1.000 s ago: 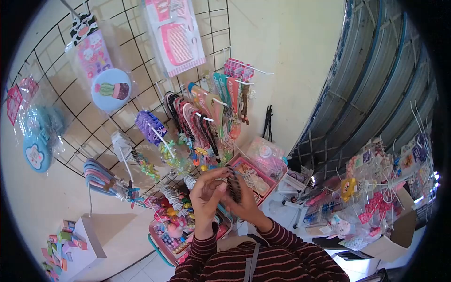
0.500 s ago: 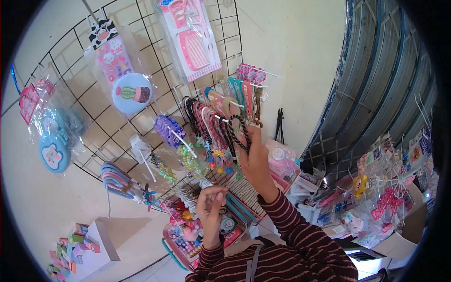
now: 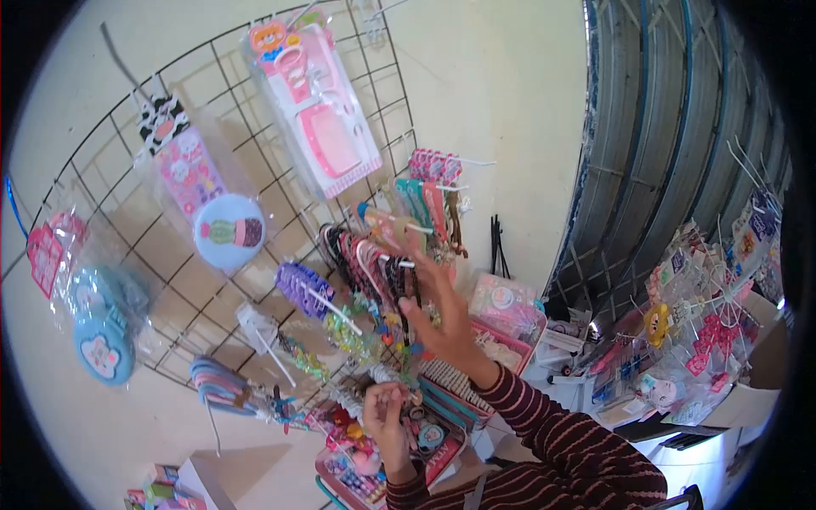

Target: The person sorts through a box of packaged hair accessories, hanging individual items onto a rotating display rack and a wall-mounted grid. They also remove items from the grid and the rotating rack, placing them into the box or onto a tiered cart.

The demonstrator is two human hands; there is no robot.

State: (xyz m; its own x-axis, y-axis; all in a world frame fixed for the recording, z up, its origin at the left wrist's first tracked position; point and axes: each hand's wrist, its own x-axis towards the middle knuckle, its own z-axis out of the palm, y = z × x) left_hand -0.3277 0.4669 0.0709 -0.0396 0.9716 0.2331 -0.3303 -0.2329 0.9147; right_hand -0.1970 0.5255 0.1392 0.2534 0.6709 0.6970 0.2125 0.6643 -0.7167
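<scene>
Dark and pink braided cords hang in a bunch on a white-tipped hook of the wire rack. My right hand is beside the front of the bunch, thumb and fingers apart, the thumb close to the dark cords. Lower down, my left hand has its fingers curled near the thumb; whether they hold anything small is hidden. Below the rack, a tray of colourful accessories lies close to my left hand. Purple coiled bands and green beaded strands hang left of the cords.
The wire grid carries a pink comb pack, a blue cactus case and blue pouches. Protruding hooks surround the hands. At right are a metal folding shutter and bagged trinkets. A white shelf is lower left.
The view has shifted, so the rack appears lower. My right hand has let go of the black braided loop and its fingers have spread. My left hand remains curled below.
</scene>
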